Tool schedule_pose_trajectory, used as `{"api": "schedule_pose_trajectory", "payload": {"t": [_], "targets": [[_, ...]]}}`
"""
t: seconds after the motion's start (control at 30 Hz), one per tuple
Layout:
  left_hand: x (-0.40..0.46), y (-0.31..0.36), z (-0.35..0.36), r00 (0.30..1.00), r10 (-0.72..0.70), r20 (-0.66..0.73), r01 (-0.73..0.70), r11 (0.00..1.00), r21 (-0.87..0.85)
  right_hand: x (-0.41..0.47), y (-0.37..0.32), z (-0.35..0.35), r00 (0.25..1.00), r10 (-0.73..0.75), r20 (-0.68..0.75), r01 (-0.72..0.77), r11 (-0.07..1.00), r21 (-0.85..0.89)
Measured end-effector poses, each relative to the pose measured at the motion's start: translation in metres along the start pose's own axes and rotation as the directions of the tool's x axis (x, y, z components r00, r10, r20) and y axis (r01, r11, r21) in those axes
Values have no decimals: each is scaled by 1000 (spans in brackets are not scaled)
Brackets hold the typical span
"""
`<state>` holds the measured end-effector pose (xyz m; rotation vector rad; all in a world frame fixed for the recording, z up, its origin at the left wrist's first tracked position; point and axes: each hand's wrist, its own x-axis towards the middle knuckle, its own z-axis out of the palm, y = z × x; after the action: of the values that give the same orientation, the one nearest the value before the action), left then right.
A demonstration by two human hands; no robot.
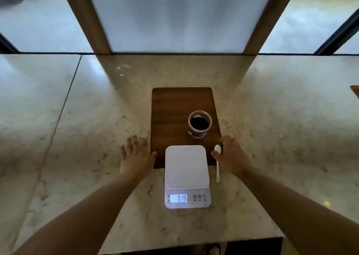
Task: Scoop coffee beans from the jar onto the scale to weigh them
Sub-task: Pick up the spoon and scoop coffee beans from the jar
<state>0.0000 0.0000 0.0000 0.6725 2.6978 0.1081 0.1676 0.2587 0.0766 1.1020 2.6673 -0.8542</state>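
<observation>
An open glass jar [199, 124] with dark coffee beans inside stands on a brown wooden board [171, 114]. In front of it sits a white digital scale [186, 167] with a bare platform; its lit display reads 019. A white spoon [217, 163] lies on the table just right of the scale. My left hand [136, 155] rests flat on the marble, fingers spread, at the board's left edge. My right hand [231, 153] hovers over the spoon's bowl, thumb touching or nearly touching it, fingers loosely curled and holding nothing.
The marble table [77, 138] runs wide to both sides, with its front edge close below the scale. A faint clear round glass object [122, 70] sits at the back left. Another wooden piece [355, 91] pokes in at the far right. Windows and a pillar stand behind.
</observation>
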Motion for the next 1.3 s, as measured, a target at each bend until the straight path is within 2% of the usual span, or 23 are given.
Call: {"api": "schedule_pose_trajectory", "payload": {"t": [0.1, 0.2, 0.3, 0.43, 0.67, 0.87, 0.93, 1.07, 1.13, 1.2, 1.3], "targets": [[3, -2, 17, 998, 10, -59, -7, 998, 57, -4, 12, 12, 997, 72, -2, -72, 997, -18], [-1, 1, 29, 989, 29, -142, -27, 999, 20, -11, 22, 22, 990, 135, 41, -133, 989, -63], [0, 0, 38, 977, 33, -209, -29, 999, 22, -11, 29, 25, 985, 143, 100, -132, 985, -109], [1, 2, 41, 976, 40, -212, -35, 999, 29, -13, 37, 31, 972, 174, 158, -157, 981, -116], [-18, 13, 40, 987, 2, -160, -2, 1000, 2, -17, 37, 30, 972, 192, 135, -188, 981, -43], [-21, 14, 40, 975, -15, -224, 3, 998, -56, -17, 45, 31, 979, 171, 111, -176, 984, 34], [-21, 13, 42, 971, -16, -238, 1, 998, -64, -18, 48, 29, 983, 177, 43, -181, 978, 107], [-19, 11, 45, 966, -10, -258, -6, 998, -64, -21, 46, 19, 973, 226, -38, -198, 911, 363], [-19, 12, 46, 967, -14, -256, 0, 999, -54, -21, 42, 11, 972, 236, -14, -194, 829, 524], [-19, 11, 47, 968, -13, -249, 2, 999, -45, -18, 35, 2, 971, 240, 15, -185, 705, 685], [-19, 10, 47, 965, -12, -261, 3, 999, -36, -11, 25, -13, 978, 206, -11, -122, 621, 774]]}}
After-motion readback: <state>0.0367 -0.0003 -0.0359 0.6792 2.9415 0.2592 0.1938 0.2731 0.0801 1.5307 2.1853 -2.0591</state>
